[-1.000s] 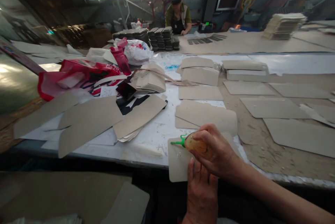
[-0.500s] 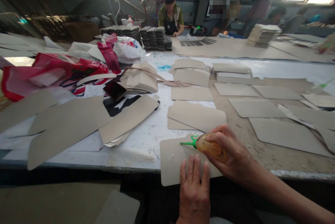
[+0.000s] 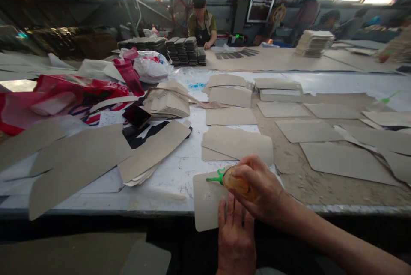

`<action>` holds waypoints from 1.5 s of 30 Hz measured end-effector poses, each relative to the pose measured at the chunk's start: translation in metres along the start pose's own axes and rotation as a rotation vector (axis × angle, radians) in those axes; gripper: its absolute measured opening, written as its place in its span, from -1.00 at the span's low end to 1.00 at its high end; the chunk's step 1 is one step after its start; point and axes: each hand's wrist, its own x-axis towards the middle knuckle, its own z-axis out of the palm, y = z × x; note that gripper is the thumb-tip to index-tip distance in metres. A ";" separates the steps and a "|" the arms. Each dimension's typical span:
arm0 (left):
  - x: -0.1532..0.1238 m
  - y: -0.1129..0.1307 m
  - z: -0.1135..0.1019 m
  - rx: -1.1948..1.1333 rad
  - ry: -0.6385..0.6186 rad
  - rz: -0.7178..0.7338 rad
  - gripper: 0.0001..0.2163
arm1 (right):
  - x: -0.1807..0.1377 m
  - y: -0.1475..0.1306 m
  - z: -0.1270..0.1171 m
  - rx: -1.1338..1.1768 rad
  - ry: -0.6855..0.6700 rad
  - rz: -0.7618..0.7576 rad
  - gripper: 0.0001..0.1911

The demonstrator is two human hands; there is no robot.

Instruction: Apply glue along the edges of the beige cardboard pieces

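My right hand (image 3: 260, 190) is closed around a small amber glue bottle (image 3: 236, 182) with a green nozzle (image 3: 214, 178) pointing left over a grey cardboard piece (image 3: 205, 200). That piece lies at the near edge of the white table (image 3: 180, 168) and overhangs it. My left hand (image 3: 236, 234) lies flat, fingers stretched out, on the near part of the same piece, just below the bottle.
Several grey cardboard pieces (image 3: 237, 143) lie across the table, more to the right (image 3: 346, 161) and left (image 3: 80, 159). Red and white plastic bags (image 3: 80, 91) sit at left beside a fanned card stack (image 3: 168, 101). A person (image 3: 201, 24) works at the far end behind dark stacks (image 3: 186, 50).
The glue bottle's nozzle has shifted left over the cardboard piece since half a second ago. My left hand stays flat on the piece. The view has panned slightly.
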 end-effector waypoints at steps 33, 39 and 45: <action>-0.010 -0.001 0.010 -0.097 -0.017 -0.039 -0.60 | -0.057 0.055 -0.069 -0.257 0.108 0.138 -0.81; -0.009 -0.006 0.004 -0.060 -0.089 0.004 -0.55 | -0.072 0.068 -0.082 -0.302 0.141 0.174 -0.85; -0.009 -0.006 0.006 -0.050 -0.073 0.004 -0.52 | -0.074 0.066 -0.080 -0.283 0.146 0.190 -0.82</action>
